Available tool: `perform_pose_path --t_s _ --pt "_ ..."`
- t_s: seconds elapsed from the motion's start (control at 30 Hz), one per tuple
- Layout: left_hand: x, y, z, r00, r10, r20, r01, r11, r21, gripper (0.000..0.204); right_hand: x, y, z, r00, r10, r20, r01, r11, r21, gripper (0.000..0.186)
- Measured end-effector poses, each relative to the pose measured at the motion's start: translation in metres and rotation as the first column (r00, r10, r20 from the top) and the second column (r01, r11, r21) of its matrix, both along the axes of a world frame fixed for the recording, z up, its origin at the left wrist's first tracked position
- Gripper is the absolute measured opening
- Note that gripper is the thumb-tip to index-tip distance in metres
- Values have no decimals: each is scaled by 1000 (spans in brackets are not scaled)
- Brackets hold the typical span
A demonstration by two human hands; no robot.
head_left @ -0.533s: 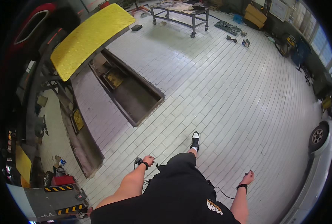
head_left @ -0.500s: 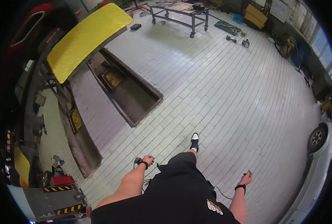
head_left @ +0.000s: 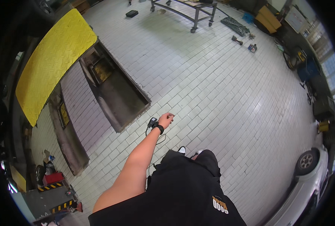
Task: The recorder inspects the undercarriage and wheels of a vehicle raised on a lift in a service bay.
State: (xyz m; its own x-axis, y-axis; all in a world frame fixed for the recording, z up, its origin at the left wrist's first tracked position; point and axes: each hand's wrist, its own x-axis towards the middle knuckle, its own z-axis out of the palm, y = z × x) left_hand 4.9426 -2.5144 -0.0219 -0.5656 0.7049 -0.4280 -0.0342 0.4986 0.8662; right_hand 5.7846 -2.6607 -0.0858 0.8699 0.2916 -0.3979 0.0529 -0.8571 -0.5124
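Treat manual work as not visibly in progress: find no tool or part clearly gripped, and no fastener or assembly within close reach of the left hand (head_left: 166,119). Find no finished step on display; cannot judge the remaining work beyond noting no visible contact with any item lying about the tiled floor (head_left: 220,113). Read all clock positions from the left hand, with twelve o'clock at the top of the view. Note the fingers loosely curled over the tiled floor; cannot tell whether bare or closed on something small. Cannot report the grip of the right hand, being out of view, nor confirm both hands as apart or together. Locate the nearest item, a small black cabled device (head_left: 151,122), at nine o'clock, just beside the black wristband (head_left: 159,129); cannot tell whether strapped on or hanging alongside. Locate the floor recess (head_left: 128,101) near, at ten o'clock, with the yellow tread plate (head_left: 58,64) farther out on the same bearing. Locate the wheeled table (head_left: 196,19) at twelve o'clock, the dark tool-like object (head_left: 237,40) and the bottles (head_left: 252,48) between one and two o'clock, the silver car (head_left: 299,199) at four o'clock and the red box (head_left: 53,178) at eight o'clock, all well apart from the left hand
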Motion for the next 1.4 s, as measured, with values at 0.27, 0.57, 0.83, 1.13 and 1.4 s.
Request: perform_pose_path --t_s 0.27,0.57,0.83,1.13,1.4 --pt "-49 -17 -64 974 227 -29 -228 953 -197 30 -99 280 -69 942 283 -180 -264 956 126 35" --pt "7 -48 -23 615 771 166 -556 573 -602 27 -350 730 -7 780 565 -271 -467 812 350 26" --pt "-19 92 -36 445 886 129 -761 450 -467 32 -672 975 48 372 919 -132 -746 380 547 27" --pt "-121 180 -108 177 939 295 -728 327 -603 18 -838 1014 15 264 962 -77 -833 267 484 23" --pt "-435 316 -74 544 818 188 -750 574 -327 28 -778 1069 -15 699 703 -128 -650 700 296 26"
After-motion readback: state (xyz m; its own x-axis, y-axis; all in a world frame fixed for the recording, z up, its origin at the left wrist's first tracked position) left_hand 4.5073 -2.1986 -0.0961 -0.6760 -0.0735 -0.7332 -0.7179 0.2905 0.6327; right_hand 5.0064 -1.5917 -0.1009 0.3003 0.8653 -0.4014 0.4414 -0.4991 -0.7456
